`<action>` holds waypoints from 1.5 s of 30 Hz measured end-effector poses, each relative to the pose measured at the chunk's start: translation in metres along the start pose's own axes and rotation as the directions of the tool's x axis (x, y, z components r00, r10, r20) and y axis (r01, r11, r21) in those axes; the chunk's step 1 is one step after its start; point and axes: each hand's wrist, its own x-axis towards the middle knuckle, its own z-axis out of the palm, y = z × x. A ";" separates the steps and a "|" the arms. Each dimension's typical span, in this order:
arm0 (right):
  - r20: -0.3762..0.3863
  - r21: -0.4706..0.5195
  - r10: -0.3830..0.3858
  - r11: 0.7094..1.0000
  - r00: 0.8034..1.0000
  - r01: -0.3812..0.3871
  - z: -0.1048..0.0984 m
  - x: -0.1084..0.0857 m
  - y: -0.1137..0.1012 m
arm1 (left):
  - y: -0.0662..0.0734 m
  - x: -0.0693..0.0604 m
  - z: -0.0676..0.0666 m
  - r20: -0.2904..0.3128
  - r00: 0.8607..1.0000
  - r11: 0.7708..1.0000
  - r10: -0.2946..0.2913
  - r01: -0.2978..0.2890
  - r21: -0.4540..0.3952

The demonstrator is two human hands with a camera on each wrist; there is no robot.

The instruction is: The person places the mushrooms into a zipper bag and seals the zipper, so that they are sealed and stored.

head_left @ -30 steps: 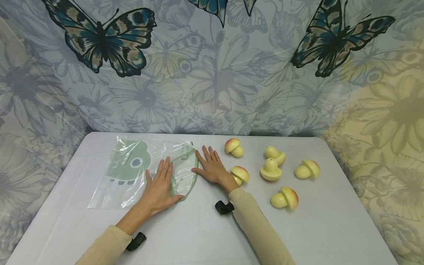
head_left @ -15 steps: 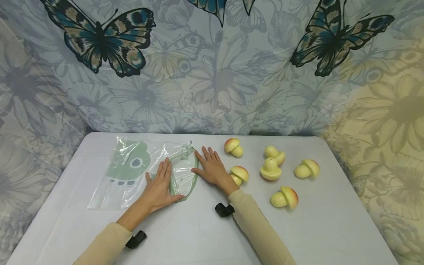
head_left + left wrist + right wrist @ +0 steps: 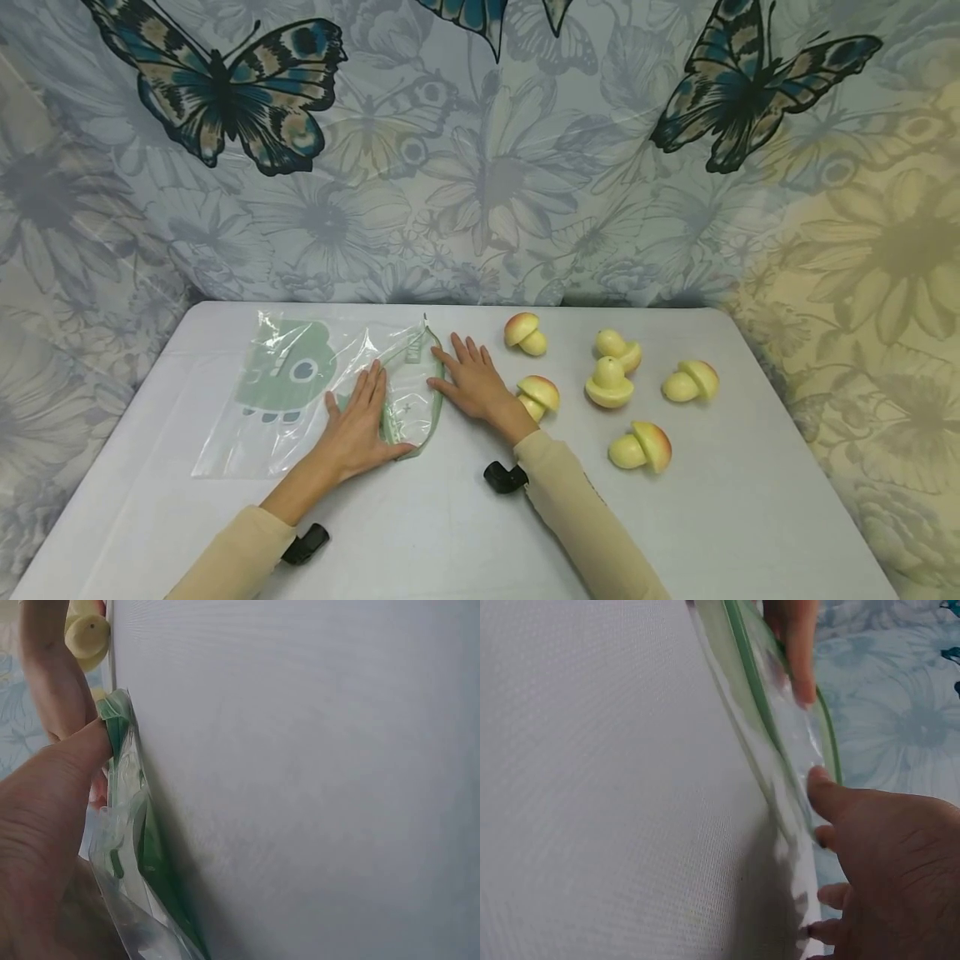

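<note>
A clear plastic bag (image 3: 247, 446) with a green cartoon creature print and green-trimmed right end lies flat on the white table. My left hand (image 3: 358, 433) rests on it with straight fingers pointing away and the thumb out toward the green trim. In the left wrist view that thumb (image 3: 82, 754) lies against the green edge. At the bag's right end my right hand (image 3: 480, 387) is spread, its index finger and thumb touching the green rim. From the right wrist, the bag's green-edged end (image 3: 769, 724) stands a little apart in layers. Neither hand grips anything.
Several yellow mushroom-shaped pieces with reddish caps lie right of the bag, among them one (image 3: 538, 396) beside my right wrist and another (image 3: 641, 447) nearer the front. A butterfly-printed cloth (image 3: 480, 208) hangs behind the white table (image 3: 750, 517).
The head view has shifted slightly, moving everything a little to the left. Both hands keep nearly the same places at the bag, and the yellow pieces lie where they were.
</note>
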 end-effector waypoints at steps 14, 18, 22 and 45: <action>-0.237 0.085 -0.109 0.988 0.965 0.132 -0.017 -0.017 -0.009 | -0.001 -0.001 0.000 -0.006 1.000 1.000 -0.001 0.001 0.001; -0.301 0.092 -0.106 0.986 0.948 0.140 -0.027 -0.026 -0.010 | -0.001 0.000 0.000 -0.008 1.000 1.000 -0.002 0.002 0.002; -0.341 0.089 -0.092 0.988 0.936 0.129 -0.034 -0.033 -0.007 | -0.001 0.000 0.000 -0.008 1.000 1.000 -0.005 0.005 0.002; -0.467 0.053 -0.088 0.990 0.880 0.127 -0.053 -0.085 0.025 | 0.001 -0.001 0.000 0.002 1.000 1.000 -0.010 0.010 -0.015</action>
